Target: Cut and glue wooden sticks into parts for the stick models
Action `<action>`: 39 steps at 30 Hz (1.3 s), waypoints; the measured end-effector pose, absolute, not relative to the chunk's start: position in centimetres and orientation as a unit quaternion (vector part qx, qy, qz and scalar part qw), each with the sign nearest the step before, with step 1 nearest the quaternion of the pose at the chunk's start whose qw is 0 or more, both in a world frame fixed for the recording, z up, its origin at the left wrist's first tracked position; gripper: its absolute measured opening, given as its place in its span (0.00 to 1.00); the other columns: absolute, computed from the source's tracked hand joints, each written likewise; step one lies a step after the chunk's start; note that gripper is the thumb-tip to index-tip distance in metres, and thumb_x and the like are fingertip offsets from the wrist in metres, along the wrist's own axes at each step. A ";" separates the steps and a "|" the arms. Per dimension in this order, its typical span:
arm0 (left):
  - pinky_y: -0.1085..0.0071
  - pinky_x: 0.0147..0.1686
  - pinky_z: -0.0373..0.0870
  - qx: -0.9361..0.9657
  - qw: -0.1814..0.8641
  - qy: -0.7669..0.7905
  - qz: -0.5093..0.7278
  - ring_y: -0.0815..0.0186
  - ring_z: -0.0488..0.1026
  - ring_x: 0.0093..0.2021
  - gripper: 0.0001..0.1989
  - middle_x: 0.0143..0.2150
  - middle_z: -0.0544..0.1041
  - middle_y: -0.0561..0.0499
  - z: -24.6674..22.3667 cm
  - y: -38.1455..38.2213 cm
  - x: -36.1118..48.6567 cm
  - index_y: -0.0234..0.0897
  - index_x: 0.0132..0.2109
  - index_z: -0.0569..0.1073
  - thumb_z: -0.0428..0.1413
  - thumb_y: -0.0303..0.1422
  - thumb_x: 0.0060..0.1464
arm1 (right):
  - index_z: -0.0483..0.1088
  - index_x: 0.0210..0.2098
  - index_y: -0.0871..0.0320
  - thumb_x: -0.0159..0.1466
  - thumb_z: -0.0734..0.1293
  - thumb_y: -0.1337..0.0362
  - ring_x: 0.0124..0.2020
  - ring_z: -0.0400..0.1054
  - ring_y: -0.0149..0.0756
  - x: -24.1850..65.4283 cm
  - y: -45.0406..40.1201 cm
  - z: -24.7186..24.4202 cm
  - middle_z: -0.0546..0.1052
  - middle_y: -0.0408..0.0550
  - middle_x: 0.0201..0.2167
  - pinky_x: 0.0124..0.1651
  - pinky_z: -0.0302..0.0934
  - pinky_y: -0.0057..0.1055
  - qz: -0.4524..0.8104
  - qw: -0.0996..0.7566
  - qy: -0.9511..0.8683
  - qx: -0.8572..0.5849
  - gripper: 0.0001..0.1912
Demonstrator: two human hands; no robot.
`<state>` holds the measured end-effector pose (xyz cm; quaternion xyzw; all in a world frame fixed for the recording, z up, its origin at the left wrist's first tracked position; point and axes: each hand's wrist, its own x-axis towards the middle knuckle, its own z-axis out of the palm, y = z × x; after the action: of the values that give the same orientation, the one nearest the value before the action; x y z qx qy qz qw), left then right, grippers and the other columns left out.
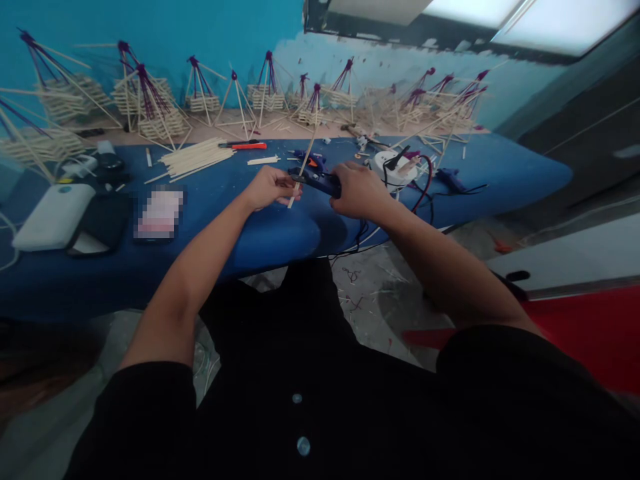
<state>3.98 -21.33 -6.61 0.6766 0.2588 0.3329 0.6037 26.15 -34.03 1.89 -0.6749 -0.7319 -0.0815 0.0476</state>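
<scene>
My left hand [270,188] pinches a thin pale wooden stick [307,152], which slants up and away over the blue table. Closed round the dark handles of a cutter-like tool [320,181] is my right hand [361,190]. The tool's jaws reach left to the stick, just beside my left fingertips. Behind the tool lies a dark blue glue gun [311,160] with an orange part. A pile of loose sticks [197,159] rests to the left, with a red and black utility knife [245,145] at its end.
Stick structures with purple tops [160,123] line the wall. A white round power strip [395,168] with cables and another blue glue gun [451,179] are on the right. On the left are a phone [160,213], a white power bank [55,217] and a dark pouch [103,217].
</scene>
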 end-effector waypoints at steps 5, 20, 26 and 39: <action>0.66 0.43 0.87 0.688 0.595 0.252 0.332 0.59 0.89 0.41 0.07 0.36 0.88 0.46 -6.9 -20.9 4.1 0.32 0.40 0.86 0.71 0.26 0.52 | 0.76 0.64 0.65 0.59 0.71 0.64 0.54 0.78 0.62 26.0 -34.1 1.9 0.81 0.66 0.57 0.57 0.70 0.50 -0.087 0.039 -0.736 -0.671 0.33; 0.60 0.48 0.88 0.676 0.606 0.259 0.328 0.57 0.89 0.42 0.09 0.38 0.87 0.45 -6.4 -21.4 4.2 0.33 0.39 0.83 0.74 0.26 0.50 | 0.77 0.63 0.57 0.57 0.72 0.61 0.51 0.76 0.61 26.8 -33.5 1.8 0.81 0.62 0.54 0.56 0.71 0.54 -0.088 0.069 -0.745 -0.657 0.33; 0.65 0.44 0.87 0.683 0.601 0.261 0.322 0.58 0.89 0.42 0.10 0.37 0.88 0.45 -6.1 -21.6 4.1 0.33 0.39 0.84 0.74 0.28 0.49 | 0.77 0.63 0.61 0.58 0.72 0.62 0.52 0.76 0.61 26.4 -33.6 2.1 0.81 0.65 0.57 0.56 0.70 0.52 -0.081 0.051 -0.743 -0.662 0.33; 0.68 0.40 0.86 0.686 0.600 0.254 0.323 0.59 0.89 0.41 0.09 0.38 0.89 0.44 -6.2 -21.4 4.1 0.32 0.40 0.85 0.73 0.26 0.50 | 0.77 0.64 0.59 0.57 0.72 0.63 0.52 0.77 0.60 26.8 -33.3 1.8 0.81 0.62 0.56 0.56 0.72 0.54 -0.098 0.057 -0.746 -0.656 0.34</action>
<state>4.08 -21.43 -6.22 0.6863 0.2541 0.3234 0.5999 26.78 -33.26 1.77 -0.6558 -0.7463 -0.0985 0.0568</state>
